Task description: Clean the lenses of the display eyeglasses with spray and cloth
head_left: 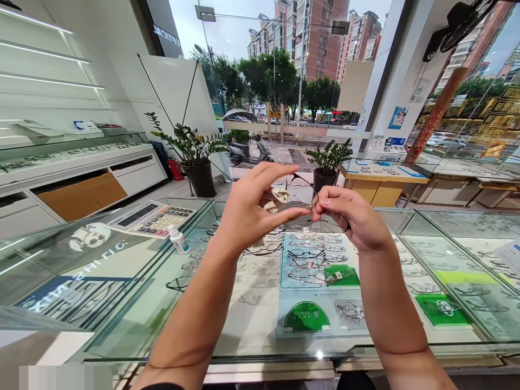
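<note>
I hold a pair of thin dark-framed glasses [309, 190] up above a glass display counter [252, 325]. My left hand [247, 214] pinches a lens between thumb and fingers, with a small whitish cloth or pad [280, 195] at the fingertips. My right hand [357, 219] is closed on the frame's right side near the temple. Both forearms reach up from the bottom of the view.
A calculator [152, 219] and a small white bottle [179, 240] sit on the counter at the left. Several glasses lie on trays inside the case below. Two potted plants [195, 157] stand by the glass shopfront, and more display counters lie to the left and right.
</note>
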Motion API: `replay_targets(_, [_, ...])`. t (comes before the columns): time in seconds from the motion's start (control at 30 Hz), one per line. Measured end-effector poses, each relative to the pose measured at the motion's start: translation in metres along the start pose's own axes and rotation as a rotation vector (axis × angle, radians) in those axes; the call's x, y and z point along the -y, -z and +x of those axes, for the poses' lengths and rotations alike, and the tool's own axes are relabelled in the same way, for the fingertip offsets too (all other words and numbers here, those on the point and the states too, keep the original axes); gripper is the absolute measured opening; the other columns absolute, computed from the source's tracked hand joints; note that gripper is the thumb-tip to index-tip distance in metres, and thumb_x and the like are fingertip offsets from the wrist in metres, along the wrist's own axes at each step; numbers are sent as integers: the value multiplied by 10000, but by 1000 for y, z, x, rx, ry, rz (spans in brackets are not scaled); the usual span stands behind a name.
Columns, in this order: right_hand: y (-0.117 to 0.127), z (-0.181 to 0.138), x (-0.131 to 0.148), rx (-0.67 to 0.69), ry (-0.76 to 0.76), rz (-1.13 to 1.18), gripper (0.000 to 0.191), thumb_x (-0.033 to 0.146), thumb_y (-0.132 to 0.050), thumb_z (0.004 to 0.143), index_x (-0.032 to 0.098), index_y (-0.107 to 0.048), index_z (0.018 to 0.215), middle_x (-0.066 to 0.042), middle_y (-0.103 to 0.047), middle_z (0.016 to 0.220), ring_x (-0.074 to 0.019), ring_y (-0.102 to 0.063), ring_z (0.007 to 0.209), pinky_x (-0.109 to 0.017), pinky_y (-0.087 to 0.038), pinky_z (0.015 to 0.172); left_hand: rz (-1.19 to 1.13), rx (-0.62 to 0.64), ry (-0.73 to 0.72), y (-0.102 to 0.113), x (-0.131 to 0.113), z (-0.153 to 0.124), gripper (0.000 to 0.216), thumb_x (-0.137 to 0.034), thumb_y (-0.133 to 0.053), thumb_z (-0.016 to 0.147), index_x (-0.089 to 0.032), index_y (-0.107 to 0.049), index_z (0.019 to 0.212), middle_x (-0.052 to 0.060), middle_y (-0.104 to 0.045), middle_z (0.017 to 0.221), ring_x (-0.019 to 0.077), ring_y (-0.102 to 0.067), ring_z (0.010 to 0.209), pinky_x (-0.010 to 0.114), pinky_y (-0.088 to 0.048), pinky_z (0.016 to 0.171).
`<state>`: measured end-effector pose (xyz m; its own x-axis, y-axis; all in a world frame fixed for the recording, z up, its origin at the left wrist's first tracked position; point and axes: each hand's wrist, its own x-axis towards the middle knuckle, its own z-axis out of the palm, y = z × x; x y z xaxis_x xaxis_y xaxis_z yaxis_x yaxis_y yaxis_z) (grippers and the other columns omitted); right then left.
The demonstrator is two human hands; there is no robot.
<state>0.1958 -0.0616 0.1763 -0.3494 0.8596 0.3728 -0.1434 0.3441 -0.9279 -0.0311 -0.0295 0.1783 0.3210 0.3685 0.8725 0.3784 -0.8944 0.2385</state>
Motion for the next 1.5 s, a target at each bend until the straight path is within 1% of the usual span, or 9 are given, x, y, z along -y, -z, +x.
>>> replay_targets(0.13, [0,-2,0,-4,32,-60,192,328,-688,926,215,-670,771,-17,-702,784,-159,-663,786,-312,-535,800,8,-3,-2,0,0,-1,634,-578,-870,796,-263,-725,1326,117,-738,1258,275,-672,1098,317,-557,747])
replay_targets(0.23, [-1,-5,1,-59,125,-178,223,358,-643,975,228,-699,803,-30,-715,832,-177,-666,834,-341,-541,850,13,-44,-2,0,-1,-2,621,-586,-875,789,-261,-733,1299,110,-744,1232,262,-671,1052,314,-540,730])
replay_targets(0.43, [-8,-12,3,-434,459,-494,226,460,-598,999,260,-698,1039,-61,-721,1076,-223,-663,1039,-392,-531,953,-26,-265,84,0,-3,-5,643,-619,-904,735,-273,-730,1249,97,-723,1210,284,-654,1098,368,-542,825])
replay_targets(0.6, [-13,-17,2,-554,614,-717,436,490,-753,882,281,-638,1247,-83,-683,1260,-276,-647,1172,-464,-520,1027,-162,-349,174,-2,-3,-10,707,-661,-864,765,-291,-645,1327,95,-704,1236,321,-630,1233,383,-560,830])
replay_targets(0.73, [-16,-17,1,-612,630,-821,465,463,-796,864,293,-648,1271,-83,-680,1265,-290,-642,1169,-492,-527,1026,-194,-376,207,-4,-7,-10,679,-653,-844,799,-287,-634,1330,92,-706,1225,316,-632,1235,376,-562,820])
replay_targets(0.9, [-16,-16,-1,-648,608,-795,403,456,-785,894,293,-674,1245,-78,-693,1237,-288,-647,1157,-489,-538,1023,8,-469,182,-6,-13,-7,542,-589,-857,815,-251,-685,1202,75,-720,1172,287,-659,1159,347,-552,817])
replay_targets(1.07, [-17,-15,-2,-693,626,-829,358,467,-767,918,282,-689,1215,-70,-720,1154,-265,-677,1064,-470,-553,993,4,-464,198,-8,-13,-8,535,-560,-882,801,-243,-696,1189,67,-729,1141,270,-667,1125,337,-546,821])
replay_targets(1.27, [-14,-14,-1,-695,593,-847,357,477,-750,928,293,-700,1230,-70,-730,1183,-264,-678,1054,-479,-563,973,-136,-416,232,-9,-11,-10,545,-597,-847,826,-287,-685,1244,82,-691,1287,307,-605,1264,365,-553,824])
replay_targets(1.5, [-9,-11,-5,-665,538,-837,363,429,-759,920,293,-716,1254,-78,-719,1211,-263,-671,1054,-481,-555,962,63,-466,168,-10,-13,-10,545,-589,-837,839,-288,-684,1266,101,-665,1254,307,-603,1197,372,-541,809])
